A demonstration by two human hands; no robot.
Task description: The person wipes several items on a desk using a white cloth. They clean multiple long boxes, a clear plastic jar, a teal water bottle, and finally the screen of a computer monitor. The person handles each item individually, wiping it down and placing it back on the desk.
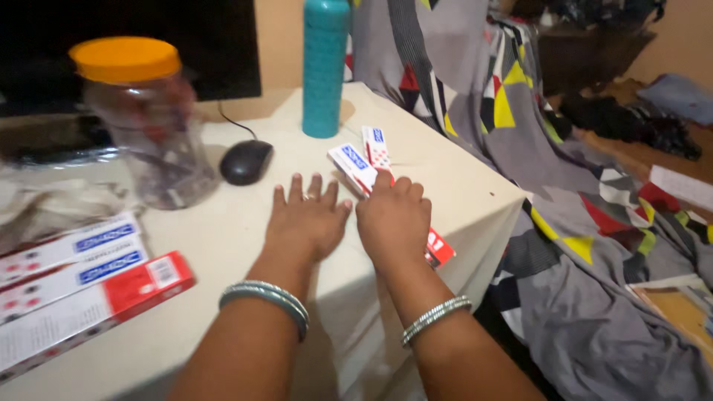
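Both hands flat on table (pixel 223 245); right hand (pixel 394 219) covering red-white carton (pixel 438 249).

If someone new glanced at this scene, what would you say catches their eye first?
Probably the two hands flat at the table's middle: the left hand on bare tabletop, the right hand pressing on a red-and-white box near the table's right edge. Next come the teal bottle standing at the back and the clear jar with its orange lid at the left. A black mouse sits between them.
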